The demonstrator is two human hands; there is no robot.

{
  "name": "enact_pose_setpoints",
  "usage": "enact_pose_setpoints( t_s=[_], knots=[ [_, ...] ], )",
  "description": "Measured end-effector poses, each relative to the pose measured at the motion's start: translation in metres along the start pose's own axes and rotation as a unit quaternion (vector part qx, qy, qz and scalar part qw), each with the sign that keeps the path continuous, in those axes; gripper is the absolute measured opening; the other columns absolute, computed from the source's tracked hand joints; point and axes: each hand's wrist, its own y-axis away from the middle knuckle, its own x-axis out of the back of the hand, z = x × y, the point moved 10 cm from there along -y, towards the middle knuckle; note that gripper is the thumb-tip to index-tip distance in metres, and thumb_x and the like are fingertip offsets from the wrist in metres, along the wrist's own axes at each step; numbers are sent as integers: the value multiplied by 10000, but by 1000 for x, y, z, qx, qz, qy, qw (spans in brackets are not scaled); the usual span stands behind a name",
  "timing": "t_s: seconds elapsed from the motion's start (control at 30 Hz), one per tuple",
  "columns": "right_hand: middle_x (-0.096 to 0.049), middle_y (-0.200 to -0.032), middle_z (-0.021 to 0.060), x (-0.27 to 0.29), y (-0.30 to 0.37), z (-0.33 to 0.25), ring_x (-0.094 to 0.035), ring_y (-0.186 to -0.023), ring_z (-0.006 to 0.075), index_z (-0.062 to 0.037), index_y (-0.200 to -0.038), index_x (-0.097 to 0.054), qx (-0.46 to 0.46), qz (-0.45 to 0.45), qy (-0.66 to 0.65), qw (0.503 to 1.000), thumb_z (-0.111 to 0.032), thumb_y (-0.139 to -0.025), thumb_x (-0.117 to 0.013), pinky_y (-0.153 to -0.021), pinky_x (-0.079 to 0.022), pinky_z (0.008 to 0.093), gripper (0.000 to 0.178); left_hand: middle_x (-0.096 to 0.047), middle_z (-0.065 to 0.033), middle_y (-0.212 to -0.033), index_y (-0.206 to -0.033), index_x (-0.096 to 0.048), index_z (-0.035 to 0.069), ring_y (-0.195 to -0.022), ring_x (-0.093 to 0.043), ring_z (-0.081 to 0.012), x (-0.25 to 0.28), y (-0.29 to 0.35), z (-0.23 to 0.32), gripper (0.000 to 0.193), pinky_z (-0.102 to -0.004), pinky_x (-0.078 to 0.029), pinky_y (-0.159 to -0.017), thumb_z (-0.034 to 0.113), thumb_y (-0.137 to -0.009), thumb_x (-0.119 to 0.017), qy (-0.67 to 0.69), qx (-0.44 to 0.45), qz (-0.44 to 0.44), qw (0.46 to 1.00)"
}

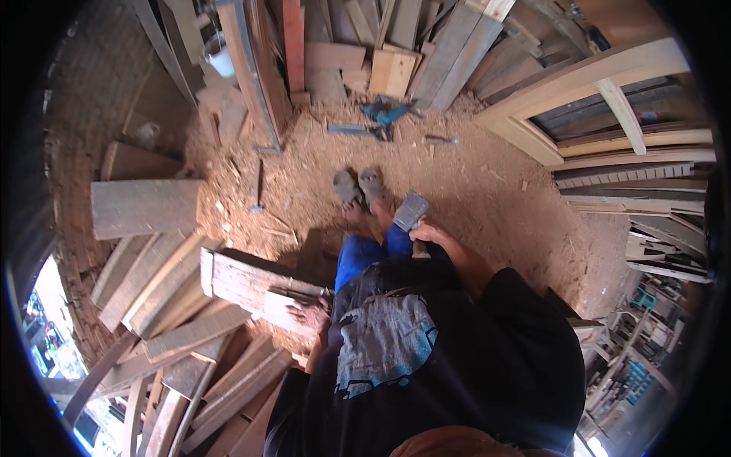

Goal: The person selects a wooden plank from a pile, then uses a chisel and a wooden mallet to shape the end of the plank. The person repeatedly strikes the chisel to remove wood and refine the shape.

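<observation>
In my right hand [432,231], closed round its wooden handle, is a hatchet [411,210]. Its broad grey metal head points up and away beside my right knee. On my left, my left hand [308,313] lies over a pale, rough piece of wood [280,306], fingers stretched out and apart. That piece rests against a thick, weathered plank [242,283], which runs leftward from my hip. Partly hidden beneath the hand is the near end of the pale wood.
Wood chips cover the ground [487,198]. A hammer [257,186], a chisel [442,140], a long blue-grey tool [354,129] and a teal power tool [388,111] lie beyond my feet. Stacked boards [164,278] stand left; a wooden frame [586,84] leans right.
</observation>
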Motion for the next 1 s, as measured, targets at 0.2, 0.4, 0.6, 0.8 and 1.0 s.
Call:
enact_pose_setpoints(
  t_s=[0.2,0.4,0.6,0.8,1.0],
  knots=[
    [-697,-1145,158,47,13,2,-652,-1086,317,-80,-1025,-734,40,31,12,999,-274,-574,-762,-929,-521,387,491,-186,-283,-1572,-1468,-350,33,-1434,-233,-441,15,-55,43,988,-592,-260,-1121,697,-779,-596,57,10,-84,995],
    [-695,-1156,143,89,3,0,-645,-1103,315,-94,-1025,-735,114,120,20,986,-271,-578,-757,-943,-514,388,482,-607,-61,-1013,-1204,-592,-20,-941,-527,-146,198,-77,218,547,-300,-441,-831,457,-940,-630,477,-254,-96,836],
    [-690,-1174,140,89,-1,33,-632,-1129,318,-108,-1047,-734,168,193,94,962,-284,-596,-745,-964,-503,392,485,-449,-243,-1469,-1391,-470,-40,-1377,-424,-382,501,170,365,490,-472,-260,-1186,211,-983,-574,625,-653,-164,395],
    [-697,-1151,164,50,-58,159,-654,-1079,291,-52,-1097,-716,52,58,-59,995,-297,-671,-729,-929,-516,394,491,-455,-254,-1370,-1481,-352,7,-1234,-508,-422,615,495,328,720,-498,-337,-1082,424,-947,-597,596,-716,-360,47],
    [-665,-1199,192,74,-14,247,-635,-1112,282,-22,-1123,-708,2,160,-145,976,-372,-765,-672,-925,-511,433,501,-659,-278,-1070,-1417,-458,32,-1004,-681,-383,581,619,356,530,-363,-604,-814,301,-976,-575,593,-516,-612,85]
  ],
)
